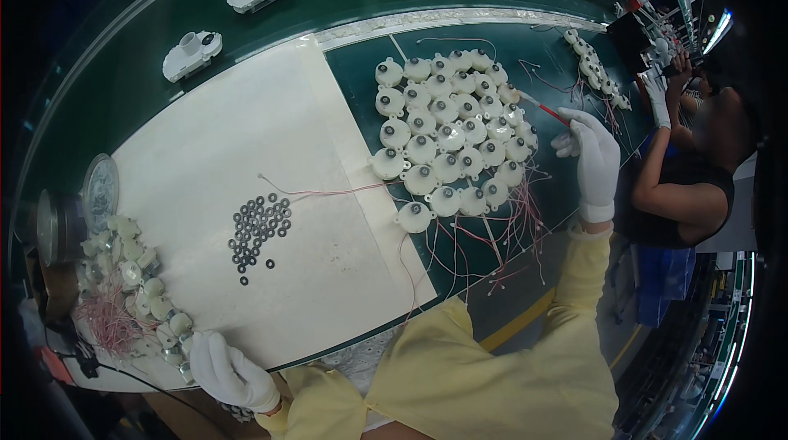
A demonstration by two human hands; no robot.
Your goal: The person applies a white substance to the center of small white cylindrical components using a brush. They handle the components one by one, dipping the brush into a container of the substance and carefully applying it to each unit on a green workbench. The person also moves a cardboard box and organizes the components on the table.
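My right hand (593, 157), in a white glove, grips a slim brush (553, 114) with a red handle and a pale front part. Its tip reaches the right edge of a group of round white plastic motor housings (447, 138), each with a dark centre. Pink and white wires (525, 210) trail from the group's near side. My left hand (230, 370), also gloved, rests at the near left table edge with its fingers loosely extended and nothing visible in them. Beside it lies a pile of white motor parts (135, 272) with tangled pink wires (111, 321).
Small black rings (261, 226) lie loose on the white sheet (328, 259). Two white housings (194, 56) sit on the green surface beyond. A round clear container (100, 192) stands at left. Another person (685, 169) works at far right, near a second row of white parts (593, 66).
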